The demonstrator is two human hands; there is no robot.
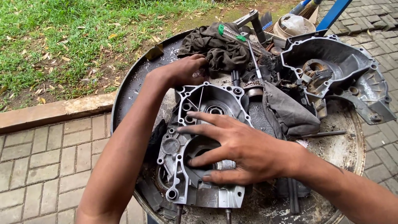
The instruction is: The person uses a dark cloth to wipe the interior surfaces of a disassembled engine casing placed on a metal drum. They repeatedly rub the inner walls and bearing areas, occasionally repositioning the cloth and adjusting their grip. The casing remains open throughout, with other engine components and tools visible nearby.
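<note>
A grey metal engine case half (195,124) lies on a round metal drum top (128,87). My right hand (240,147) rests flat on the case with its fingers spread over the large round opening; I cannot make out anything held in it. My left hand (182,70) reaches across to the case's far edge, its fingers curled down beside a dark rag (215,47). What the left fingers touch is hidden.
A second engine case half (340,70) lies at the right on the drum. A grey cloth (290,114), a screwdriver with a green handle (232,35) and small parts lie between. Grass is to the left, brick paving below.
</note>
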